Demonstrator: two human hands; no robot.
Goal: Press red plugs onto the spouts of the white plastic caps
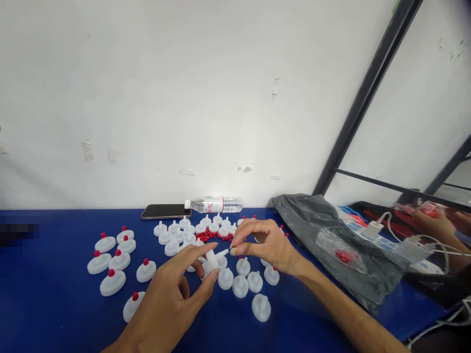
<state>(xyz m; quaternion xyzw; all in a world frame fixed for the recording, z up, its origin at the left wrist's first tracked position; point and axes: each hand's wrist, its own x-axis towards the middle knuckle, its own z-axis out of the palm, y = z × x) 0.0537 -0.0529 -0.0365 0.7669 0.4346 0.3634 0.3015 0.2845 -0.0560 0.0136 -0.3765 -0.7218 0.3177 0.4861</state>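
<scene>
Between its thumb and fingers my left hand holds a white nozzle cap, tilted so that its spout points right. My right hand is pinched at the tip of that spout; what it grips, if anything, is too small to make out. Small red caps lie in a pile behind both hands. White caps without red tips stand in front of the hands, and several more are behind them. White caps with red tips stand at the left.
A phone and a clear bottle lie along the wall. On the right is a grey plastic bag with a clear bag of red pieces on it. Beyond a dark frame are cables, a power strip and another person's hands.
</scene>
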